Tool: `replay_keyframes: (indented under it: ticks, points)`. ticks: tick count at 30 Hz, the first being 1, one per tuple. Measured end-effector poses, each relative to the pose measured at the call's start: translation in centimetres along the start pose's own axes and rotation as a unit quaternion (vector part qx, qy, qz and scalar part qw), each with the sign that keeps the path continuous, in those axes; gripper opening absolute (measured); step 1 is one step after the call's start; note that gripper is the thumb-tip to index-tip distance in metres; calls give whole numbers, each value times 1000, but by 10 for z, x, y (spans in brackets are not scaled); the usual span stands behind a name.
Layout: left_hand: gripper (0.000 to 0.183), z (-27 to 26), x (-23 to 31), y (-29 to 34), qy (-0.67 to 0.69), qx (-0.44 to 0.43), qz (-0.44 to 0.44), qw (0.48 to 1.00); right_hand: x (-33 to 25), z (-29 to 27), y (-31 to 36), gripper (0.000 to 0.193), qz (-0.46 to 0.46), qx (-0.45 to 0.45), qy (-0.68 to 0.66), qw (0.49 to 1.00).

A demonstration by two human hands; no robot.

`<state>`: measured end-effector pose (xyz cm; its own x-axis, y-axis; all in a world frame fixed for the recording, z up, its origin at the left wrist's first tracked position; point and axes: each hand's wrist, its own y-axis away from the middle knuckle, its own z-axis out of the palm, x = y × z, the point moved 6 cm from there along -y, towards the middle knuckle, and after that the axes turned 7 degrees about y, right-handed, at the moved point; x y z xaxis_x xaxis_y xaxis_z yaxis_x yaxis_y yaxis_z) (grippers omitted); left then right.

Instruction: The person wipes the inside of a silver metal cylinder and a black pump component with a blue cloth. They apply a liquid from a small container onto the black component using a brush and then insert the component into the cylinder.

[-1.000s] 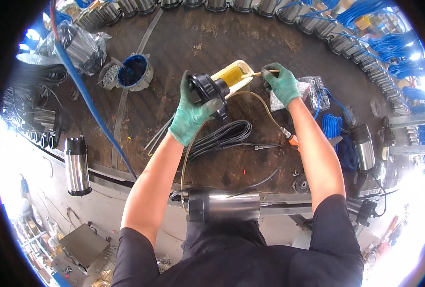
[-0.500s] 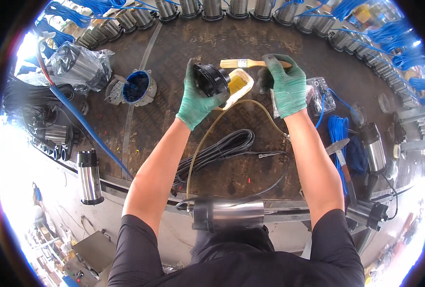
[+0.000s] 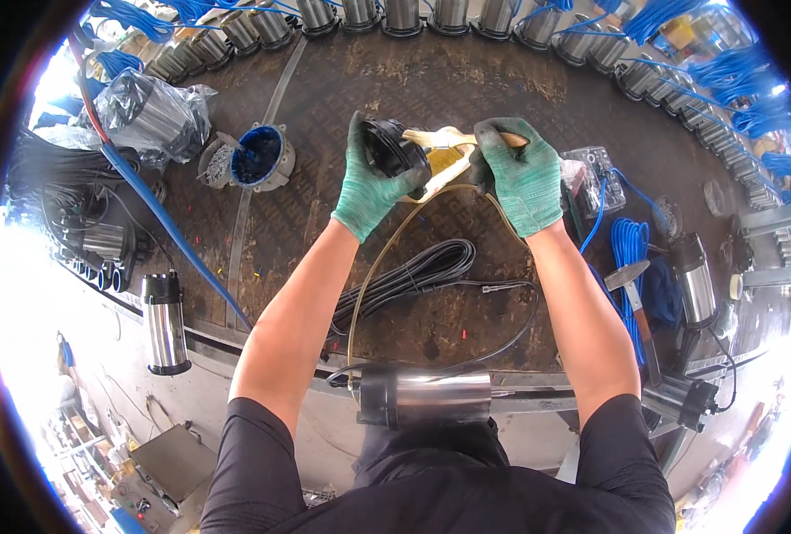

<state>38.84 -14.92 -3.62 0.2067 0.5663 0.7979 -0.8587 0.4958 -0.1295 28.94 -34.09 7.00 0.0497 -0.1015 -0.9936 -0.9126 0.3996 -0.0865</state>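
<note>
My left hand [image 3: 373, 182], in a green glove, is closed around a round black plastic part [image 3: 392, 149] and holds it tilted above the bench. In my gloved right hand [image 3: 518, 169] is a paintbrush [image 3: 460, 140] with a wooden handle, gripped near the handle's middle. Its pale bristles reach to the rim of the black part; whether they touch it I cannot tell. Just beneath the brush stands a cut-open container [image 3: 449, 171] with yellowish stuff inside, partly hidden by both hands.
A steel motor cylinder [image 3: 440, 397] lies at the front edge, beside coiled black cable [image 3: 413, 283]. On the left stands a blue-lined pot [image 3: 262, 156]. A hammer [image 3: 631, 289] and blue cable coil [image 3: 629, 245] lie right. Several steel cylinders [image 3: 404, 13] line the far edge.
My right hand has moved slightly left and down, bringing the brush's bristles to the black part. My left hand keeps its hold almost in place.
</note>
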Motion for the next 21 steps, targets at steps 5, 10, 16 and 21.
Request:
replay_keyframes:
  ticks: [5, 10, 16, 21]
  points:
    - [135, -1, -8, -6, 32, 27, -43, 998, -10, 2, -6, 15, -34, 19, 11, 999]
    - [134, 1, -6, -3, -38, 19, -14, 999, -9, 3, 0, 13, -71, 10, 81, 994]
    - [129, 3, 0, -4, 22, -12, -5, 1000, -9, -5, 14, 12, -86, 6, 167, 982]
    - [127, 10, 3, -2, 2, 35, -45, 998, -23, 3, 8, 10, -120, 31, 144, 982]
